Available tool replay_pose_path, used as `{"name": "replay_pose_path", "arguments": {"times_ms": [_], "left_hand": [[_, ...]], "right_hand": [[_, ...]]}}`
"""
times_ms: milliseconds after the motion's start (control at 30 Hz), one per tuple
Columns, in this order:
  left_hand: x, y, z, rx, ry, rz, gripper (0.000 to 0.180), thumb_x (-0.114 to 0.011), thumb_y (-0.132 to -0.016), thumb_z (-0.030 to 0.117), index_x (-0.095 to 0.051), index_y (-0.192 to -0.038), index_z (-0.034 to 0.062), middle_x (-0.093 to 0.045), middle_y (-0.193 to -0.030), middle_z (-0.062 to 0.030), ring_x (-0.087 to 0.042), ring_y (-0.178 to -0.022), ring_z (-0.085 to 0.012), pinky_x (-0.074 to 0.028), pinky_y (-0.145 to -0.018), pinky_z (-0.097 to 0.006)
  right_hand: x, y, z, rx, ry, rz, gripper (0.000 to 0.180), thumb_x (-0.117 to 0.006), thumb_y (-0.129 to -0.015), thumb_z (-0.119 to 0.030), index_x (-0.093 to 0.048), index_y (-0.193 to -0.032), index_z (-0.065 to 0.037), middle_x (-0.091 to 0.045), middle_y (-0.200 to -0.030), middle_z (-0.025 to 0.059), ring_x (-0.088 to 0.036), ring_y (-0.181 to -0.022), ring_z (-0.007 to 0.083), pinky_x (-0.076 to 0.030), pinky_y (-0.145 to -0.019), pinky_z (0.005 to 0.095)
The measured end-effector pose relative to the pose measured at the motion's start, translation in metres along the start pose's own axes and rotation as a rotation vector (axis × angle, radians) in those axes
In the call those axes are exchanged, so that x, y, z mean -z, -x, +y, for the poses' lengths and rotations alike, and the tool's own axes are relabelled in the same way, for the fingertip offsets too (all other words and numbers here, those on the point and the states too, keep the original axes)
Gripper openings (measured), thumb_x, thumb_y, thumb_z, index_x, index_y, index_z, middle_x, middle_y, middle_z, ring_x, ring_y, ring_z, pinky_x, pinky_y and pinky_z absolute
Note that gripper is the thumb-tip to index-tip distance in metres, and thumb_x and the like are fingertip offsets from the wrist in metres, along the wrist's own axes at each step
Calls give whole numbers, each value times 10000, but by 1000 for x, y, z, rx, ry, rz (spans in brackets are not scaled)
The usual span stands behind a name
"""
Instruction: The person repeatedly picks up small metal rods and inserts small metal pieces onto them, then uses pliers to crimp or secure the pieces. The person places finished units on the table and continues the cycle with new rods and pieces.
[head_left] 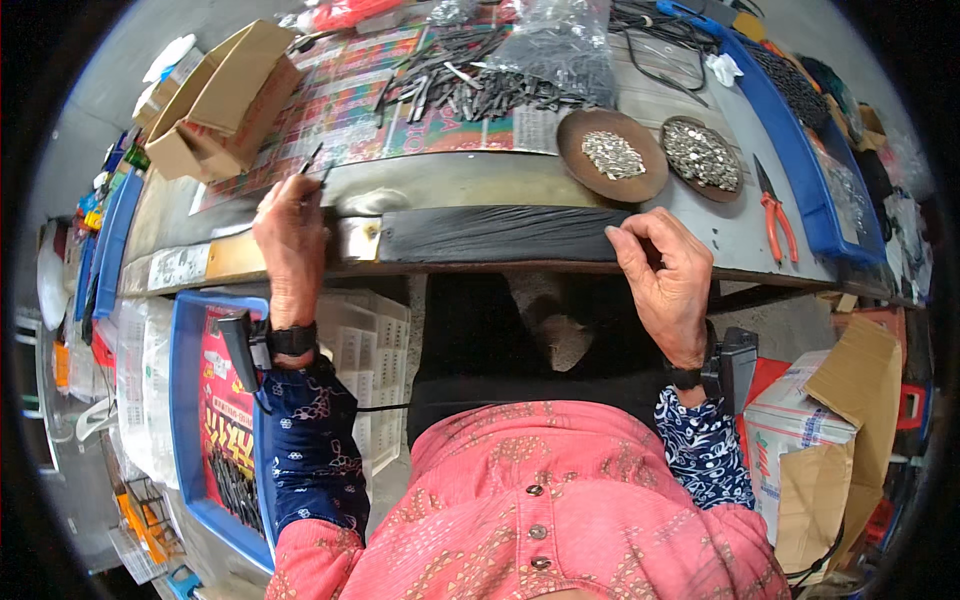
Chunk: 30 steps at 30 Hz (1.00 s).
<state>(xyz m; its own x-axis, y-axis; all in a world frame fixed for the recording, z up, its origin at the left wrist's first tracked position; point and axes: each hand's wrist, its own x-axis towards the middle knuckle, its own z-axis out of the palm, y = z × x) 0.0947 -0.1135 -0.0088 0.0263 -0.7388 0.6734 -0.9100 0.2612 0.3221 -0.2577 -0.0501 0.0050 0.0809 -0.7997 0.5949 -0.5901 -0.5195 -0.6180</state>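
My left hand is raised over the left part of the table's front edge. Its fingers are closed on a thin black strip, whose dark end sticks out past the fingertips. My right hand hovers by the right end of a black wrapped band along the table edge. Thumb and forefinger curl together there, and anything between them is too small to make out. Beyond that hand sit a round brown dish of small shiny metal pieces and a second dish of similar silvery pieces.
Loose black strips lie in a heap at the back beside a clear plastic bag. A cardboard box stands back left. Red-handled pliers rest at right, near a long blue tray. A blue crate sits low on the left.
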Motion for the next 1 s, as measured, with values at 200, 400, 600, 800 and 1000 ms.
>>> {"name": "replay_pose_path", "arguments": {"times_ms": [200, 400, 600, 800, 1000], "left_hand": [[-8, -7, -17, 2, -215, -63, 32, -612, -818, 82, -628, -844, 75, -637, -818, -127, -605, -816, -343, -474, -713, -412], [-15, -22, -22, -155, -367, -57, 63, -595, -806, 66, -621, -856, 94, -632, -850, -95, -593, -852, -318, -479, -719, -411], [-16, -25, -11, -123, -380, -54, 31, -597, -835, 89, -617, -857, 83, -612, -835, -106, -590, -852, -328, -478, -715, -416], [-22, -15, 22, -118, -115, -95, 61, -647, -825, 105, -618, -845, 55, -597, -820, -134, -583, -794, -361, -466, -681, -428], [-24, -11, 49, -121, 17, -129, 75, -660, -820, 91, -619, -857, 40, -595, -799, -136, -582, -751, -354, -450, -643, -409]], "right_hand": [[12, -9, 16, -23, 52, 63, 118, -692, -833, -54, -594, -813, 8, -563, -705, 96, -543, -573, 206, -427, -523, 307], [18, -20, 33, 90, 303, 26, 141, -689, -806, -119, -639, -894, -21, -588, -838, 104, -558, -795, 272, -459, -717, 379], [10, -24, 39, 178, 447, -33, 301, -741, -754, -172, -660, -1016, -48, -552, -970, 109, -498, -940, 291, -446, -796, 387], [2, -29, 44, 234, 456, -43, 339, -762, -729, -205, -668, -1026, -71, -544, -985, 119, -483, -968, 302, -409, -849, 411], [4, -25, 44, 178, 415, -41, 338, -761, -731, -193, -665, -1028, -66, -545, -976, 115, -486, -962, 298, -410, -850, 405]]}}
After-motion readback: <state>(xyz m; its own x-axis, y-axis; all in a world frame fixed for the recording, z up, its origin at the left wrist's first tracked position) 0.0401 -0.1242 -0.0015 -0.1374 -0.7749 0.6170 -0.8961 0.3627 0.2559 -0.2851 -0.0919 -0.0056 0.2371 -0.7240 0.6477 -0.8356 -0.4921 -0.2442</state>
